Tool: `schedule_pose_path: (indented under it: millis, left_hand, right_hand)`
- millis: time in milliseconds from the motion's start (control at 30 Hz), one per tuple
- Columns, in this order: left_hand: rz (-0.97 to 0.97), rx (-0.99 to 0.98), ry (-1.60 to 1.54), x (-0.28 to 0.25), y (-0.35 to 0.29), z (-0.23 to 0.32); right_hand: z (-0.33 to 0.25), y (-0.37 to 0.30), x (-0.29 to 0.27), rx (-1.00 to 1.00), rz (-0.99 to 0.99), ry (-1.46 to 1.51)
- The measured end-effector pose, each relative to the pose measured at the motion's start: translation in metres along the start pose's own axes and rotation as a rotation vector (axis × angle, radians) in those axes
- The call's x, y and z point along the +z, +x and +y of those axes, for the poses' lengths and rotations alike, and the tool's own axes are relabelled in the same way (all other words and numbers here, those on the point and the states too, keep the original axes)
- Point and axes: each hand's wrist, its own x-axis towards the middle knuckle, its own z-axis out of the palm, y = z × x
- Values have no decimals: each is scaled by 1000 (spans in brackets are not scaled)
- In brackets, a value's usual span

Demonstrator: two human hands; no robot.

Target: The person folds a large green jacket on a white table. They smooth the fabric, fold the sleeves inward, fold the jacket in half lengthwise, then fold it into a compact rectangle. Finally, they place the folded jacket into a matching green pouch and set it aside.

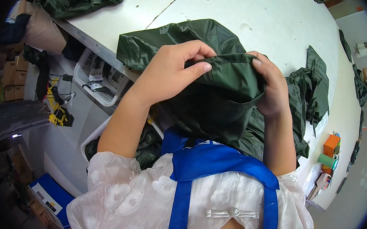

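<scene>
A dark green, shiny fabric piece (237, 81) with a stitched edge is held up in front of my chest. My left hand (166, 72) pinches the stitched edge between thumb and fingers, near its left end. At the right end of that edge, my right hand (272, 80) grips the cloth, its thumb on top and its other fingers partly hidden behind. Between the hands the edge is stretched fairly straight. More of the green cloth (176, 34) spreads over the white table (271, 15) beyond, and folds hang down toward my blue apron (222, 154).
Crumpled green cloth (308, 90) lies at the right. A white basket (97, 78) with packets sits below the table's left edge. A green thread spool (327, 161) and an orange box (331, 144) stand at the right. Another person (41, 31) is at the far left.
</scene>
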Motion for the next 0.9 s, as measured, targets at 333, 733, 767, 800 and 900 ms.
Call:
schedule_pose_path:
  millis: [333, 733, 767, 800, 900]
  left_hand:
    - [-63, -24, -190, -4, 4, 3]
    - [477, -377, -330, -141, -64, -141]
    - [469, -386, -409, -135, -62, -145]
    - [473, -398, -479, -132, -62, -146]
    - [494, -493, -652, -115, -54, -125]
  right_hand:
    - [9, 2, -12, -53, 142, 63]
    - [22, -39, -367, -132, 939, -1051]
    - [22, -38, -400, -127, 1049, -935]
    - [23, -28, -420, -52, 1053, -841]
    - [33, -4, -453, 194, 1027, -705]
